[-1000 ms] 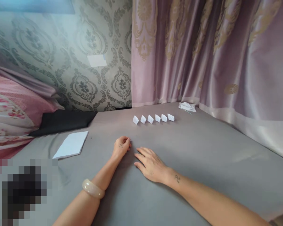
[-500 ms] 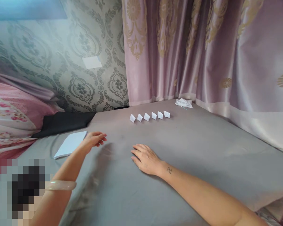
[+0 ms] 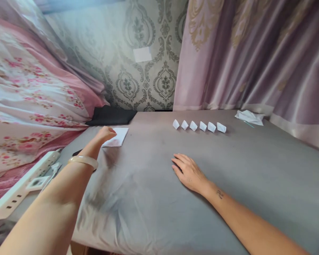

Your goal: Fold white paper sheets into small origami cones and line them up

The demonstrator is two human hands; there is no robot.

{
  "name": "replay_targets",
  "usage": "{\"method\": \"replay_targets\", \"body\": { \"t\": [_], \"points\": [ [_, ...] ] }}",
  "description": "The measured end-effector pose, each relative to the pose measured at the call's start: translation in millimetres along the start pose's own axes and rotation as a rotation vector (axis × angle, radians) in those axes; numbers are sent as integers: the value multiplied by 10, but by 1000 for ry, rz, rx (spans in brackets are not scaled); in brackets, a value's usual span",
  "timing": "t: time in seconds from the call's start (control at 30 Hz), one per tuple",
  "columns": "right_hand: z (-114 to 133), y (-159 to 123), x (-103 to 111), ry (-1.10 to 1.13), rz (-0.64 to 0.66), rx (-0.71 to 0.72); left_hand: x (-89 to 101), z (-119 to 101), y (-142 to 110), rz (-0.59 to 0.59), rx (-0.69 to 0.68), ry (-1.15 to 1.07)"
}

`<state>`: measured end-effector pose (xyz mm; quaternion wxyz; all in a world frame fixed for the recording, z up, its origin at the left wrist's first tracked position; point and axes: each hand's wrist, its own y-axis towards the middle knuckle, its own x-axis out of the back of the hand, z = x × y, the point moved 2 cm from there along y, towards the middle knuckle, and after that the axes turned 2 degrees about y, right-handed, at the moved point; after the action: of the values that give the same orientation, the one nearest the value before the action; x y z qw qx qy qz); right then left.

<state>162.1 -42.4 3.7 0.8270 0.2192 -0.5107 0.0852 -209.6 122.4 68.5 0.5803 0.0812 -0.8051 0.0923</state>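
My left hand (image 3: 105, 134), with a pale bangle (image 3: 83, 161) below the wrist, is over the left part of a stack of white paper (image 3: 120, 137). Its fingers bend down and are partly hidden, so whether they touch or grip a sheet is unclear. Flat on the grey sheet (image 3: 149, 194), palm down and fingers apart, rests my right hand (image 3: 188, 172), holding nothing. Beyond it stands a row of several small folded white paper pieces (image 3: 193, 125).
Crumpled white paper (image 3: 250, 117) lies at the back right beside a thin light-blue strip (image 3: 249, 124). A white power strip (image 3: 23, 186) with a plugged-in cable runs along the left edge. Folded black cloth (image 3: 110, 115) is behind the paper stack. Curtains (image 3: 215, 81) border the right.
My left hand has moved from right of the paper stack to over it, and its fingers have bent down. The view has turned left. My right hand stays flat on the sheet.
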Motion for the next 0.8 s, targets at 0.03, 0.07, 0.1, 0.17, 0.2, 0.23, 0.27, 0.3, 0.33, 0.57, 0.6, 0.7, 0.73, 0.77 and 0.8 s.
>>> {"method": "replay_targets", "body": {
  "t": [0.03,0.07,0.1,0.17,0.2,0.23,0.27,0.3,0.33,0.57,0.6,0.7,0.73,0.77,0.8],
  "points": [
    [-5,3,-8,-1,-7,2,-23,-3,18,8,7,33],
    [-11,6,-17,-3,-13,5,-50,-9,38,20,8,61],
    [-17,9,-26,-5,-18,7,-78,-14,59,34,13,89],
    [-29,18,-43,-14,-19,13,-130,-16,100,58,25,136],
    [-35,21,-51,-19,-18,14,-149,-14,116,65,35,154],
    [-42,25,-58,-23,-15,16,-163,-12,128,74,43,168],
    [-47,27,-64,-26,-13,17,-171,-8,137,83,53,180],
    [-52,28,-68,-26,-13,18,-174,-6,141,91,62,189],
    [-56,29,-72,-26,-14,19,-172,-5,143,98,69,198],
    [-71,26,-86,-41,1,12,-164,26,209,122,50,278],
    [-73,26,-90,-45,3,12,-169,38,230,123,44,295],
    [-79,26,-97,-47,0,13,-180,72,288,118,29,342],
    [-80,26,-97,-46,-4,15,-182,79,302,114,25,357],
    [-80,25,-96,-44,-7,18,-184,84,314,108,24,372],
    [-78,24,-93,-44,-9,21,-186,87,322,104,24,386]
  ]
}}
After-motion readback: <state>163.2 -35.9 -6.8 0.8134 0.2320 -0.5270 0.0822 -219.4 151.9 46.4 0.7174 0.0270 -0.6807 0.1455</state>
